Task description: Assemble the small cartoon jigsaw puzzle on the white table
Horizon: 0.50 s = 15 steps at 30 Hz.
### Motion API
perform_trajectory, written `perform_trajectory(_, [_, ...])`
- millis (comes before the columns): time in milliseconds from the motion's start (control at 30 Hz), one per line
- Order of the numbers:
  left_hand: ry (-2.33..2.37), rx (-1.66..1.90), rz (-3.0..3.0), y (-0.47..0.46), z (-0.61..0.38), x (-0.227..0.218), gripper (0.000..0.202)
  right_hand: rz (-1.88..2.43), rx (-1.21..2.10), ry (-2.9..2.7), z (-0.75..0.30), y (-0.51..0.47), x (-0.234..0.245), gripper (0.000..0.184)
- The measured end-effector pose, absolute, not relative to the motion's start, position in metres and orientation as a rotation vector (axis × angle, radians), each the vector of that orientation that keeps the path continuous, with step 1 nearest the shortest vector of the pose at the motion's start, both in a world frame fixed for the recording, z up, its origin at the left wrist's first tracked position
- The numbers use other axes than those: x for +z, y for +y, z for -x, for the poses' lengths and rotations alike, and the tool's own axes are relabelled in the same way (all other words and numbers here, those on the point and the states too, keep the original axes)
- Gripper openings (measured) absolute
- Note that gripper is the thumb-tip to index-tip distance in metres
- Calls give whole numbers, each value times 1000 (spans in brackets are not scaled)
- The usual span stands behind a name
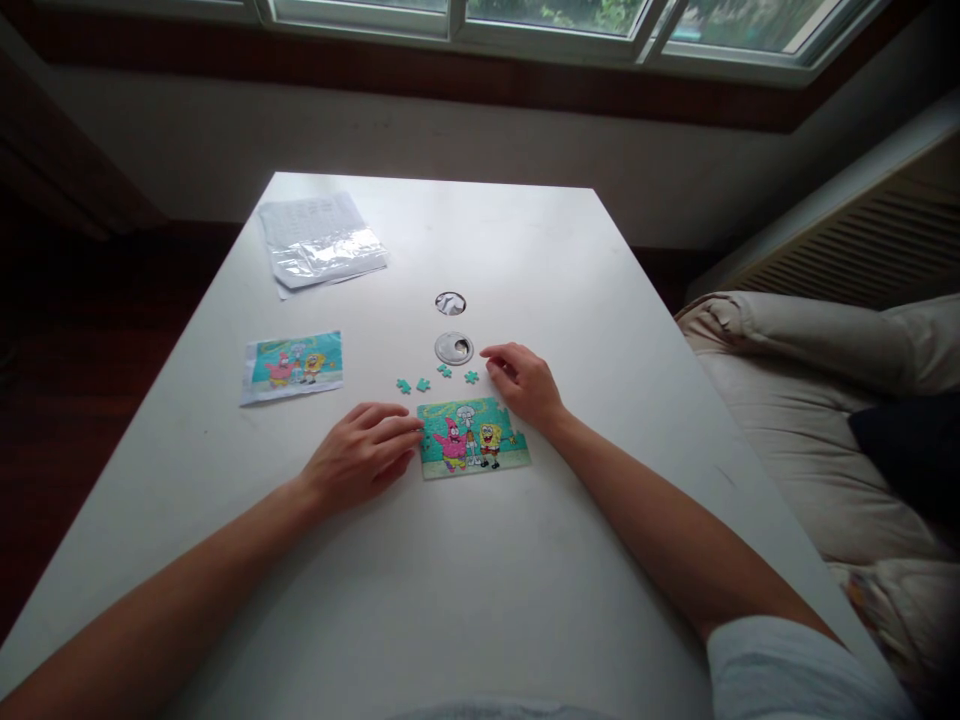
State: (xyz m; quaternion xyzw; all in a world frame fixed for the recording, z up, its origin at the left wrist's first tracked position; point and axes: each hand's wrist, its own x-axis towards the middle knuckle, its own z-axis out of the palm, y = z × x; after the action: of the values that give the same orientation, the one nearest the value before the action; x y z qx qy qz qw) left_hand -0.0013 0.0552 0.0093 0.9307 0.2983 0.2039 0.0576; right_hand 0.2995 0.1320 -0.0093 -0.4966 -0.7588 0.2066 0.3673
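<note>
A small cartoon jigsaw puzzle (472, 438) lies nearly assembled on the white table (465, 580). My left hand (364, 455) rests flat beside its left edge, fingertips touching it, fingers stretched out. My right hand (525, 383) sits at the puzzle's upper right corner, fingers loosely curled and apart, nothing visible in them. Several loose teal pieces (439, 378) lie just beyond the puzzle, between my hands.
A printed reference picture (292, 366) lies to the left. A clear plastic bag on paper (321, 245) sits at the far left. A round metal lid (454, 348) and a cable hole (450, 303) are mid-table. A beige cushion (817, 400) lies to the right.
</note>
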Motion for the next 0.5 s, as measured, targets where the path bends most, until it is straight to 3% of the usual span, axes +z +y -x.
perform_trajectory(500, [824,499,-2796,55,1,12,30,1291,489,-2003,-299,132,-8,19])
